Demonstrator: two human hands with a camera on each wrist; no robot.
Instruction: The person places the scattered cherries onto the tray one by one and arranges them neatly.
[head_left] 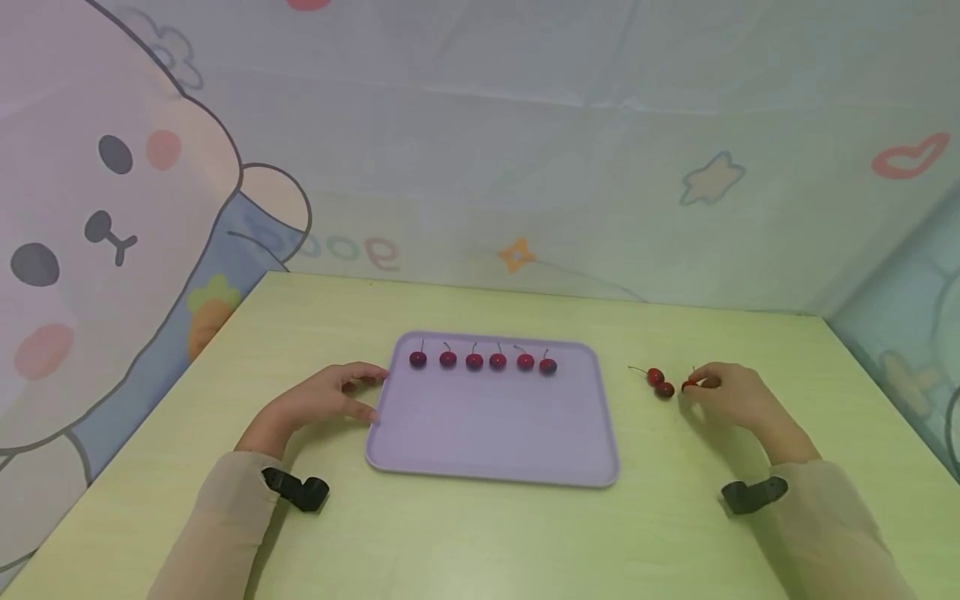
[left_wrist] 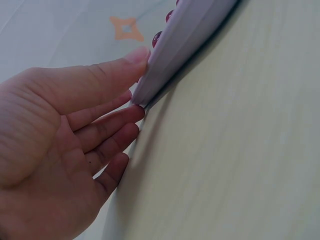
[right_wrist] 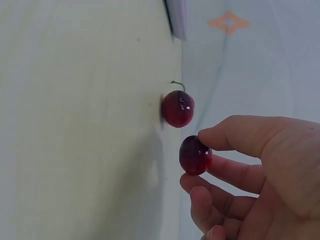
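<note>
A lilac tray (head_left: 487,429) lies mid-table with several dark red cherries (head_left: 474,361) in a row along its far side. My left hand (head_left: 369,396) rests against the tray's left edge. In the left wrist view the left hand (left_wrist: 137,85) has its thumb on the rim of the tray (left_wrist: 185,35) and straight fingers touching the corner. My right hand (head_left: 693,387) is to the right of the tray and pinches one cherry (right_wrist: 195,155) between thumb and fingers. Two more cherries (head_left: 660,382) lie on the table just left of it, apart from my fingers.
The pale green table (head_left: 480,533) is bordered by a cartoon-printed fabric wall (head_left: 525,150) at the back and sides. Black wrist straps (head_left: 300,490) sit on both sleeves. A corner of the tray (right_wrist: 177,17) shows in the right wrist view.
</note>
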